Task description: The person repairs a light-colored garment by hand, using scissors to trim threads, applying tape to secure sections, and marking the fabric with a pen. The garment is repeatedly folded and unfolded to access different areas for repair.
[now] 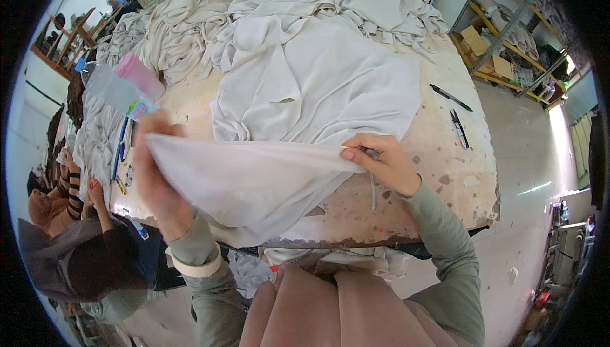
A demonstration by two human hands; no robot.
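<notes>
A piece of white cloth (254, 178) is stretched between my two hands above the near part of the table, its top edge nearly straight and its lower part sagging toward the front edge. My right hand (386, 161) pinches the cloth's right end between thumb and fingers. At the left end, my left hand (160, 172) is blurred by motion; the cloth's corner runs into its grip, and the fingertips are hard to make out. Just beyond lies a larger spread of white fabric (318, 86), wrinkled and partly folded over.
Heaps of pale fabric (190, 23) cover the far side of the stained table (445, 188). A plastic bottle (114, 86) and a pink cup (141, 75) stand at the left; black pens (450, 97) lie right. Another person (70, 245) works at the left. Shelves (508, 35) stand back right.
</notes>
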